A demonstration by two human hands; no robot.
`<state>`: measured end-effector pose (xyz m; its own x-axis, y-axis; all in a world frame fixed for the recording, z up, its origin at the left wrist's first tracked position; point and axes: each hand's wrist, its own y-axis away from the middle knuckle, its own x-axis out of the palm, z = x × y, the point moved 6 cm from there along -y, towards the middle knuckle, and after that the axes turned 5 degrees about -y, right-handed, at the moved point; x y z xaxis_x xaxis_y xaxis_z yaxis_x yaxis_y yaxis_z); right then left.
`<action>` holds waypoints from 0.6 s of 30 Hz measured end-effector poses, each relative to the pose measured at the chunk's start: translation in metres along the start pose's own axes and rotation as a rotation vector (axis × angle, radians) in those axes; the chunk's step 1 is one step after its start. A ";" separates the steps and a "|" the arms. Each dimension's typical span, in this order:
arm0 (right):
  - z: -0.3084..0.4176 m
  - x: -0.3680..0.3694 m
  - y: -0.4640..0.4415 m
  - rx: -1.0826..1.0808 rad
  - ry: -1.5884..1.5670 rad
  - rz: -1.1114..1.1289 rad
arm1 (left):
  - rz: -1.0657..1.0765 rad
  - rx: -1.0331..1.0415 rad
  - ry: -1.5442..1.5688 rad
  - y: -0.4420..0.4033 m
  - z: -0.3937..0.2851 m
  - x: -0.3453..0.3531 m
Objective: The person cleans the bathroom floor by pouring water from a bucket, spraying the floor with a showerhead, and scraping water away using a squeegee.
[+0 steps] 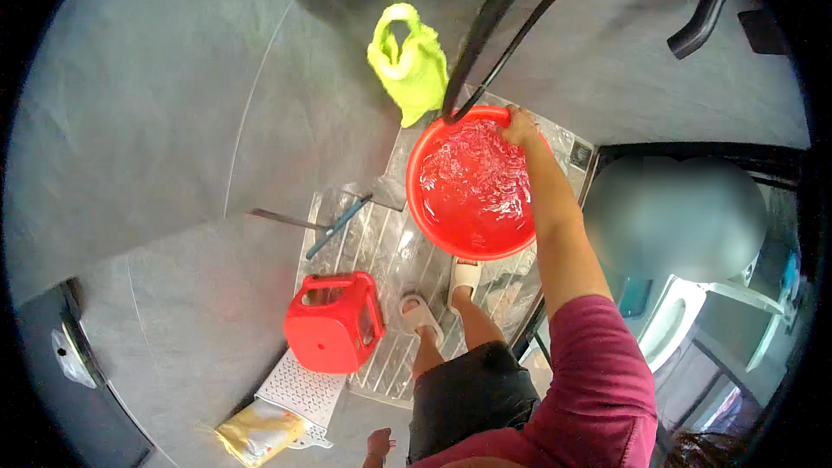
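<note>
- Red basin (413,180), round, one; set below the right hand's grip and extending to its left in the view; water inside, surface rippled, pale glints throughout.
- Right hand (520,126), bare, one; on the basin's far right rim; forearm crosses the right edge of the basin. Grip: in contact with the rim; whether it pinches the wall or merely rests there cannot be told.
- Left hand (379,443), bare, one; well apart from the right grip, low in the view; fingers loosely bent, nothing held.
- Black hose (482,39), descending to the basin's far rim, left of the right grip.
- Lime-green cloth (419,78), fuzzy, looped at top; hanging by the grey wall, left of the right grip and beyond the basin.
- Squeegee (340,225), blue blade, brownish handle; left of the right grip, past the basin, near the wall.
- Red stool (325,340), plastic; lower left of the right grip, above the left hand in the view.
- Pale slippers (422,315), one pair, worn; below the right grip, nearer the wearer, one just beside the basin.
- White perforated shelf (305,388), with yellow-and-white packet (260,432); far lower left of the right grip, beyond the stool.
- Striped floor (390,247), light grey, glossy; beneath basin and slippers.
</note>
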<state>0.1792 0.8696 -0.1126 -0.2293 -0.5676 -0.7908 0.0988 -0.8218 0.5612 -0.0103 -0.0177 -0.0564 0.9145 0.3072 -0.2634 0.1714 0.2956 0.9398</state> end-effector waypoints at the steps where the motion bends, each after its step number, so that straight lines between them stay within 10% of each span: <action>1: -0.002 -0.007 0.006 0.022 -0.009 -0.059 | -0.005 0.074 -0.160 -0.012 0.017 0.000; 3: 0.022 0.046 0.034 0.030 -0.052 -0.040 | -0.018 0.349 -0.812 0.046 0.014 -0.037; 6: 0.046 0.074 0.057 -0.171 -0.151 -0.264 | -0.042 0.118 -0.113 0.033 0.033 -0.073; 18: 0.047 0.118 0.222 -0.151 -0.234 -0.420 | -0.003 0.449 0.064 0.022 -0.006 -0.083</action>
<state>0.1282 0.6227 -0.0702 -0.4888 -0.1736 -0.8550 0.0863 -0.9848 0.1506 -0.0845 -0.0310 -0.0149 0.8917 0.3665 -0.2657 0.3288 -0.1208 0.9366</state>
